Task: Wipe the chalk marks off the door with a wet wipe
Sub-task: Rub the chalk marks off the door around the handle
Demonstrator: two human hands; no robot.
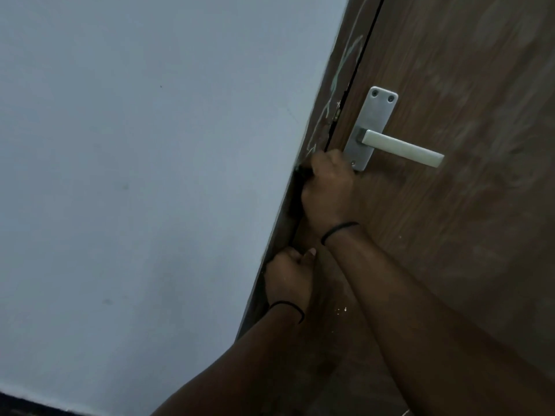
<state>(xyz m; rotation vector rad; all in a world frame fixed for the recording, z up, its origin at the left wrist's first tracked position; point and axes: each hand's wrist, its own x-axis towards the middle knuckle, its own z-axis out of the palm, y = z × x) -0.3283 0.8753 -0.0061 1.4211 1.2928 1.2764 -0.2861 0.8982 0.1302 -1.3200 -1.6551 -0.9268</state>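
Brown wood door (pixel 468 85), chalk marks (pixel 345 60) on frame strip, grey wall (pixel 135 145) left. Right hand (pixel 327 190) fingers curled, grip unclear; left hand (pixel 289 273) likewise.

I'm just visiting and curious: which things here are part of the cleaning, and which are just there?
Part of the job:
door
chalk marks
right hand
left hand

Just there:
door handle
wall
wristbands

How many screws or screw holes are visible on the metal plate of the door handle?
3: two at the top of the plate, one small one at its bottom, right beside the right hand. That hand may hide another.
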